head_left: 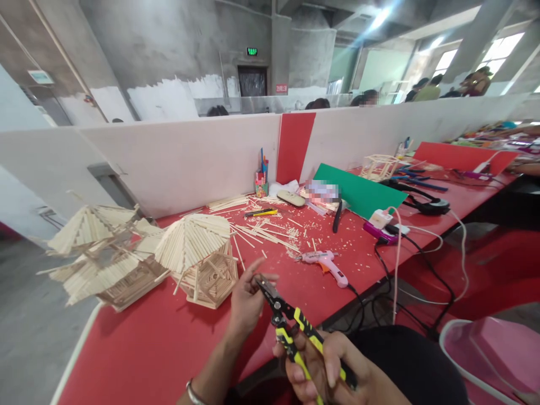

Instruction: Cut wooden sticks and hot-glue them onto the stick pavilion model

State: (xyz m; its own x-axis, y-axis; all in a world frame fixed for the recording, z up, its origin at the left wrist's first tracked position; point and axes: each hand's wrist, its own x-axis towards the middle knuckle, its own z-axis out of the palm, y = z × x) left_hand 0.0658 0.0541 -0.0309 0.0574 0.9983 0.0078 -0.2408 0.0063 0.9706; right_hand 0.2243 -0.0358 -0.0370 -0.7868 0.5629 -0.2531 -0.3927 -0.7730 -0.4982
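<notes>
right hand (pixel 337 365): wrapped around both handles of the pliers; handles standing somewhat apart within the grasp.
pliers (pixel 277 305): held above the near edge of the red tabletop (pixel 147 360), jaws angled far and left; too small to tell whether closed on anything.
left hand (pixel 247 301): at the tip of the pliers, fingers partly curled, one reaching out; cannot tell whether pinching anything. metal bracelet (pixel 193 392) on wrist.
stick models (pixel 194 244): standing at left, built of pale sticks with pointed roofs; nearer one just left of the left hand.
loose sticks (pixel 270 233): scattered beyond the hands, among small offcuts.
glue gun (pixel 324 261): lying on its side, right of the loose sticks, nozzle pointing left.
cutter knife (pixel 261 212): lying at the far side of the loose sticks.
pen cup (pixel 261 185): upright near the white partition (pixel 202 163).
green board (pixel 358 191): leaning, far right.
pink basin (pixel 498 354): near right, below tabletop height.
</notes>
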